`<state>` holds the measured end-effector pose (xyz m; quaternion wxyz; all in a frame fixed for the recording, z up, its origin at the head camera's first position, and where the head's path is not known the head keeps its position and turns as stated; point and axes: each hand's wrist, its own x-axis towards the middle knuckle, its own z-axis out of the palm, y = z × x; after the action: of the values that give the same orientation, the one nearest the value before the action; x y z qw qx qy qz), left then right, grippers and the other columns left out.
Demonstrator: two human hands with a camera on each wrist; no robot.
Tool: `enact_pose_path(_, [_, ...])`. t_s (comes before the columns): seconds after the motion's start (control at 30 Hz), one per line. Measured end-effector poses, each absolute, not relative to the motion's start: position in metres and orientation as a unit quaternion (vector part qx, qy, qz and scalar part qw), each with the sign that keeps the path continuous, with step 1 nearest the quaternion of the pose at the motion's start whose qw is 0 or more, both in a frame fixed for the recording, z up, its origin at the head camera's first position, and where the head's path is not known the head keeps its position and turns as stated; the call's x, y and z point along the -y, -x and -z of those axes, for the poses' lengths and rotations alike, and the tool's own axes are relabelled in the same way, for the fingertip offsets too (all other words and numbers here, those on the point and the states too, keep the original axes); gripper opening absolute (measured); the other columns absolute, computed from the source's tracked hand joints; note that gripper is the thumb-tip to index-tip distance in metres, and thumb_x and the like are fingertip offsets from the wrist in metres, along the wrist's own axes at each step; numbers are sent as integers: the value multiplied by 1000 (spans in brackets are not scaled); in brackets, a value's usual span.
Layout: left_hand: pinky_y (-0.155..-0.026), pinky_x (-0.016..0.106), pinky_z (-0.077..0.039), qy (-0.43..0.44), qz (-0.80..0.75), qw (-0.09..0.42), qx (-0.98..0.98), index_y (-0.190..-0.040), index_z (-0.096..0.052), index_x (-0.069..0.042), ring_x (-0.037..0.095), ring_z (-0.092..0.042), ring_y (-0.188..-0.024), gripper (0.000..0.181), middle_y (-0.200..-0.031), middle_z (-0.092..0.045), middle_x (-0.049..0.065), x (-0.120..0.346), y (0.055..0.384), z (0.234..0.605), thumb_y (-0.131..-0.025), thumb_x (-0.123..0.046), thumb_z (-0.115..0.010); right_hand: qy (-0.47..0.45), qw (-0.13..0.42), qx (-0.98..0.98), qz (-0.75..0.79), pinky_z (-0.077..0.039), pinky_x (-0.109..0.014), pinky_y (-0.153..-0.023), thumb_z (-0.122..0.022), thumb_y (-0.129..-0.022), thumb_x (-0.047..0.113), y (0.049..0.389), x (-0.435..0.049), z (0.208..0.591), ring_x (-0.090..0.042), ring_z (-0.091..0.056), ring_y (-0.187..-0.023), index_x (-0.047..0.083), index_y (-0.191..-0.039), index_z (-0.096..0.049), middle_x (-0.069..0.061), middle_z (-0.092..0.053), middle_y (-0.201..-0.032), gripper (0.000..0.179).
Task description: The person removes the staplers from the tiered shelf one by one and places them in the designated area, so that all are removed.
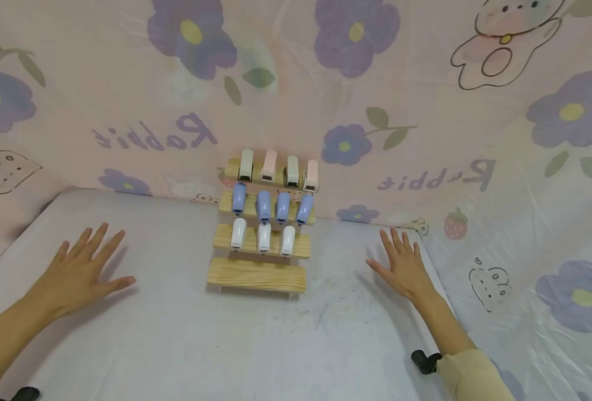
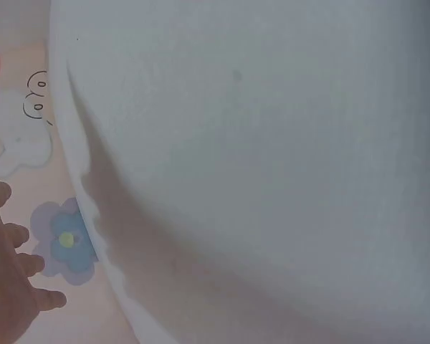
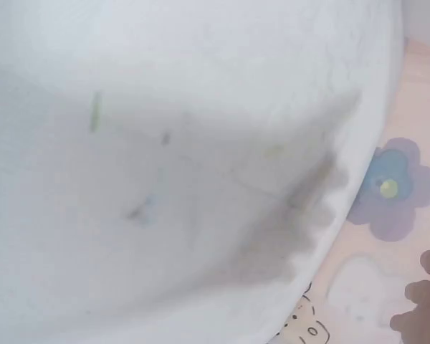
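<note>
Nearest the camera we see a pale sleeve (image 1: 476, 376) and a black wrist fitting (image 1: 26, 394), both cut off by the lower edge. The left hand (image 1: 77, 279) and the right hand (image 1: 407, 271) are well apart over the bench (image 1: 175, 340), fingers straight and spread; we cannot tell whether either touches it. Between them stands a stepped wooden rack (image 1: 257, 274), its supports largely hidden beneath the planks. On its upper three tiers we count two pale green staplers (image 1: 246, 164) alternating with two pink staplers (image 1: 268, 165), then four blue staplers (image 1: 263, 205), then three white staplers (image 1: 264, 238); their undersides are obscured. Both wrist views crop the hands at the frame edge. Behind, a printed sheet (image 1: 285, 106) bears a rabbit figure, truncated above.
</note>
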<state>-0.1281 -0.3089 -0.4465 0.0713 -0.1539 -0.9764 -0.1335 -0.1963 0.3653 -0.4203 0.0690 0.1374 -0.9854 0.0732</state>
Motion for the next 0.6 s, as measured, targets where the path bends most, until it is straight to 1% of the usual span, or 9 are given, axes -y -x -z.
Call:
enact_pose_path(0.13, [-112,66,11,167,151,76,971,-161,-6,-19,47,6,-147,103,-164,4,20,305,128,446,-88,-53,-69,-145,81,983,-75,-7,-72,-111,-55,-95,58,199,-361,414,-50,-8,-146,4,-157,-23,-25,-14,-162,88])
enact_pose_path(0.27, [-116,62,7,181,168,87,965,-161,-10,-20,44,0,-149,102,-165,-2,19,302,128,445,-86,-49,-73,-150,86,981,-84,-6,-70,-112,-55,-95,57,202,-356,407,-49,-7,-147,7,-159,-20,-24,-14,-162,89])
enact_pose_path(0.33, [-117,60,3,193,177,95,960,-161,-12,-20,46,-5,-148,103,-164,-6,20,299,129,446,-85,-47,-75,-154,90,980,-89,-5,-69,-113,-56,-95,57,203,-353,404,-49,-7,-147,8,-159,-19,-24,-14,-162,88])
enact_pose_path(0.47, [-118,58,-8,221,200,110,948,-160,-20,-20,50,-19,-144,103,-164,-13,19,293,130,447,-80,-44,-81,-165,99,976,-100,-6,-68,-114,-58,-95,55,206,-348,398,-49,-9,-147,10,-160,-19,-23,-16,-162,88])
enact_pose_path(0.53, [-114,62,-19,226,211,115,944,-159,-25,-22,49,-25,-142,103,-164,-16,15,289,131,447,-77,-43,-84,-175,107,973,-106,-8,-68,-113,-60,-94,52,208,-345,394,-50,-12,-146,9,-159,-20,-23,-18,-162,88])
enact_pose_path(0.6, [-106,66,-30,227,217,113,942,-158,-28,-25,47,-31,-141,102,-164,-18,9,286,132,446,-75,-43,-86,-190,117,968,-117,-12,-69,-112,-64,-93,49,209,-342,390,-51,-15,-145,7,-158,-21,-24,-20,-161,89])
